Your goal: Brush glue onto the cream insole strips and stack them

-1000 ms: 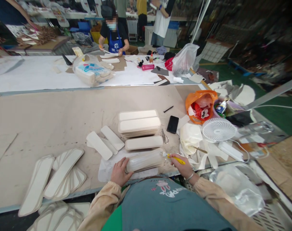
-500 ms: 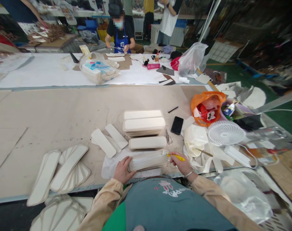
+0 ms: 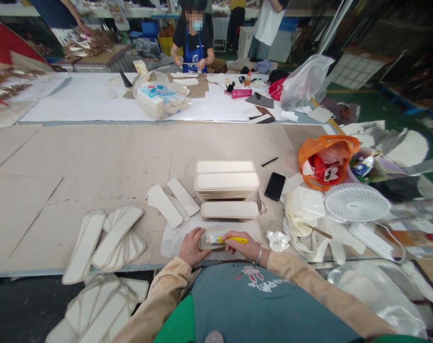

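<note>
My right hand [image 3: 242, 244] is closed round the yellow handle of a brush [image 3: 234, 240]. The bristles lie on the left part of a long strip [image 3: 250, 230] with rounded ends, which looks wet and rests on a white sheet [image 3: 169, 239]. At the strip's left end my left hand [image 3: 192, 247] presses it, thumb along the near edge and fingers at the far side. Just beyond lies a small stack of pale strips [image 3: 229, 209], and behind that a taller stack [image 3: 226, 183]. A crumpled white wad [image 3: 278, 241] sits right of my right hand.
Loose strips [image 3: 171, 202] lie left of the stacks, with fanned piles [image 3: 118, 238] farther left. A phone [image 3: 275, 186], small scissors [image 3: 261, 205], an orange bag [image 3: 325, 159] and a white fan [image 3: 357, 202] stand at right. A co-worker [image 3: 193, 45] works across the table.
My right hand has drawn the brush leftward along the strip, from its right end to near my left hand. The white wad, hidden before, now shows. The whole view has shifted.
</note>
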`<act>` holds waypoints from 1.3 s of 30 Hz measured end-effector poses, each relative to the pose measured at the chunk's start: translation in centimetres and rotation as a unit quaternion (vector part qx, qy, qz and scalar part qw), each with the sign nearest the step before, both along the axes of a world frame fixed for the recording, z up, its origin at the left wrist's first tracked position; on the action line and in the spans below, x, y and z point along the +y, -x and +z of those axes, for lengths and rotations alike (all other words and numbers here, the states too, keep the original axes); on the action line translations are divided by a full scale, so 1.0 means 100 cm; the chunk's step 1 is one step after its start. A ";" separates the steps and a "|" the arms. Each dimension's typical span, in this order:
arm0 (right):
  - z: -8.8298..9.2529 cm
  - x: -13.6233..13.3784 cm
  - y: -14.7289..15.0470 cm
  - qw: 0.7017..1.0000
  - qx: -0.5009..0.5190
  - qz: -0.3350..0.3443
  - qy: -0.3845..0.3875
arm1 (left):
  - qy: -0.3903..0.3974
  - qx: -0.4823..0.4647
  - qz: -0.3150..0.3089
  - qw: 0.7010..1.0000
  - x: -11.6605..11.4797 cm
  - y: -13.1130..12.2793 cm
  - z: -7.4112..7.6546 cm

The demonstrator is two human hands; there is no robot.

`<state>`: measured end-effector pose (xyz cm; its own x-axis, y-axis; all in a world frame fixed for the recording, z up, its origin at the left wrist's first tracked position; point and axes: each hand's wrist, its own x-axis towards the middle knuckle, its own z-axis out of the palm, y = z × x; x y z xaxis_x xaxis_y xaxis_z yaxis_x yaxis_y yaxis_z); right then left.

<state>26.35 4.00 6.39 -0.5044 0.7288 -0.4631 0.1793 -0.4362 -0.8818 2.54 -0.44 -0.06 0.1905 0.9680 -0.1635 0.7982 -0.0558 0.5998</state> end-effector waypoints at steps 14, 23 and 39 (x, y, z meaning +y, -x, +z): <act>-0.001 -0.001 0.008 1.000 -0.024 0.017 0.000 | -0.006 -0.003 0.007 1.000 0.000 0.000 0.000; -0.001 0.004 0.011 0.999 -0.040 -0.026 0.009 | 0.003 -0.002 0.002 1.000 0.000 0.000 0.006; 0.011 0.002 -0.044 0.991 -0.066 -0.110 -0.037 | 0.066 0.039 -0.002 0.997 0.000 0.003 0.030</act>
<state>30.78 4.22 7.48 -0.2684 0.8489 -0.4554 0.2036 -0.4121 -0.8881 2.28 -0.40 2.98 0.1757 0.9364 -0.3039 0.8425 0.0167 0.5384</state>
